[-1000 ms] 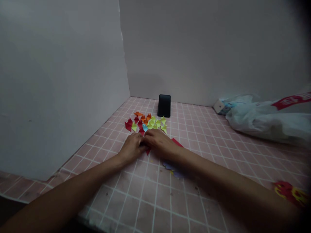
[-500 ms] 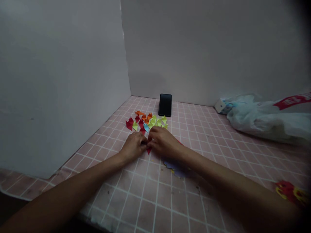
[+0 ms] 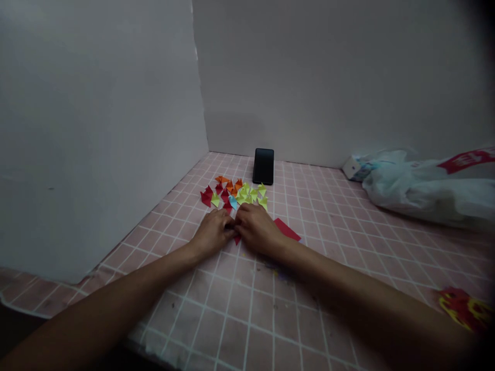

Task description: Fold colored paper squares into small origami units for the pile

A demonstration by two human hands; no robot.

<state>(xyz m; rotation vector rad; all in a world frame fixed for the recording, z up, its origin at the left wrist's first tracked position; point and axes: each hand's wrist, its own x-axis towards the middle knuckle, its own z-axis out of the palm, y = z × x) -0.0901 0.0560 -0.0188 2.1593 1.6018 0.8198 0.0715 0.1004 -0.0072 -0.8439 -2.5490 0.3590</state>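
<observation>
Apparently mid-fold: my left hand (image 3: 212, 229) and right hand (image 3: 256, 226) pinch a small red paper (image 3: 237, 240), on my side of the phone (image 3: 263, 167), folds mostly hidden. Nearer the phone, a cluster of folded papers (image 3: 243, 196) looks done; farther from it, a red sheet (image 3: 287, 230) looks flat, unfolded.

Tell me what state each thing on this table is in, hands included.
Left hand: curled at the red paper; grip hidden.
Right hand: curled, fingertips meeting the left's.
Red paper: mostly covered, pointed corner showing.
Small paper pieces: folded, clustered.
Red sheet: lying flat, partly covered by the right arm.
Black phone-like device: propped up, front dark.
Plastic bag: crumpled, lying down.
</observation>
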